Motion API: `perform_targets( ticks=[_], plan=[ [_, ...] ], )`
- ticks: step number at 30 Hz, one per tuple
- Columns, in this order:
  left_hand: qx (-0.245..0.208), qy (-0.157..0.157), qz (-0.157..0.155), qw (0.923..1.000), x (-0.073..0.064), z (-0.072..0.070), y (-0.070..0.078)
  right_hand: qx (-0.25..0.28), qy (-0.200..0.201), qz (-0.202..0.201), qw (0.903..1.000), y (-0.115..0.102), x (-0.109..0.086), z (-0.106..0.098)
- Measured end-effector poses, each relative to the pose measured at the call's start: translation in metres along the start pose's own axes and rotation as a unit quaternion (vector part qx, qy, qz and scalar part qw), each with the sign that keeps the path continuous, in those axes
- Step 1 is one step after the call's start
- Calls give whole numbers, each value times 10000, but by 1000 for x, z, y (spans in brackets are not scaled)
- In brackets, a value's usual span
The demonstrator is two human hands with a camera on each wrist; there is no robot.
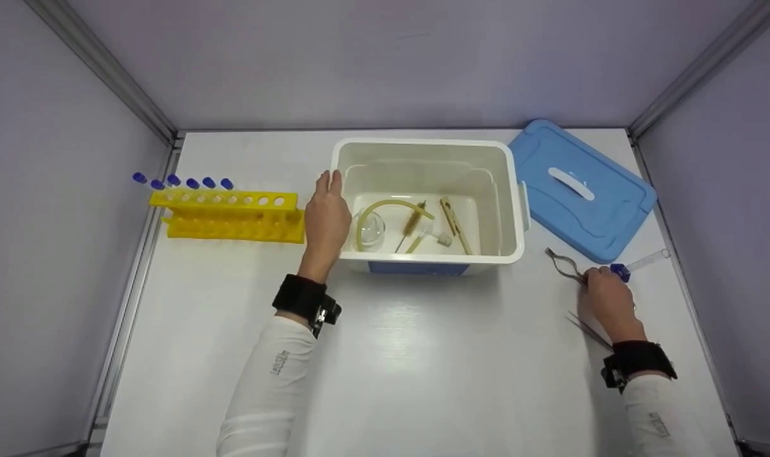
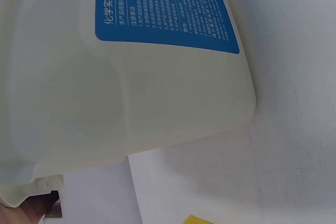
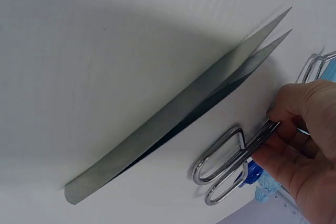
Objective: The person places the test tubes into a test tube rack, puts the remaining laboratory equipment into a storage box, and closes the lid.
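Note:
My left hand (image 1: 327,222) grips the left side of a white plastic box (image 1: 423,259); its fingers are by the side handle (image 2: 52,184) in the left wrist view. My right hand (image 1: 610,301) pinches a pair of metal crucible tongs (image 1: 565,266) lying low over the table, and their finger loops (image 3: 220,169) stick out past the fingers in the right wrist view. Beside that hand lie metal tweezers (image 3: 173,116), their points apart. Just beyond it is a clear graduated cylinder (image 1: 650,260) with a blue base (image 1: 620,272), on its side.
Inside the box are yellow rubber tubing (image 1: 391,202), a round glass vessel (image 1: 373,231), a brush (image 1: 414,221), a wooden test tube clamp (image 1: 451,219) and a small stoppered piece (image 1: 444,239). A blue lid (image 1: 588,222) lies right; a yellow rack (image 1: 232,231) with several blue-capped tubes stands left.

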State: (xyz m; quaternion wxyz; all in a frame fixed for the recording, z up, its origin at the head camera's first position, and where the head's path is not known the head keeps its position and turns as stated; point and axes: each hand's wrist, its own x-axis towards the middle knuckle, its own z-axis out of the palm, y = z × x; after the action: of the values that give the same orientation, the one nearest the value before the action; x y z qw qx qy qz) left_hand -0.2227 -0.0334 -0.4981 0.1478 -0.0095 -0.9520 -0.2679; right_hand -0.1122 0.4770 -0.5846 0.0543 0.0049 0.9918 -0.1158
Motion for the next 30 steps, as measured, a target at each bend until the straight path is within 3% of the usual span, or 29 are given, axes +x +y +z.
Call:
perform_targets(
  ticks=[5,16,23,30],
  plan=[
    [35,-117,-67,9999,0,-2,0,255,-275,96,9993,-2,1,-4],
    [37,-104,-54,9999,1,-1,1,715,-456,-5,9964,-11,4,-20],
    [20,-63,-76,9999,1,-2,1,1011,246,-263,9942,-34,9,-44],
    [-6,-43,-74,10000,0,-1,1,1609,1053,-262,9810,-70,9,-87]
  ],
)
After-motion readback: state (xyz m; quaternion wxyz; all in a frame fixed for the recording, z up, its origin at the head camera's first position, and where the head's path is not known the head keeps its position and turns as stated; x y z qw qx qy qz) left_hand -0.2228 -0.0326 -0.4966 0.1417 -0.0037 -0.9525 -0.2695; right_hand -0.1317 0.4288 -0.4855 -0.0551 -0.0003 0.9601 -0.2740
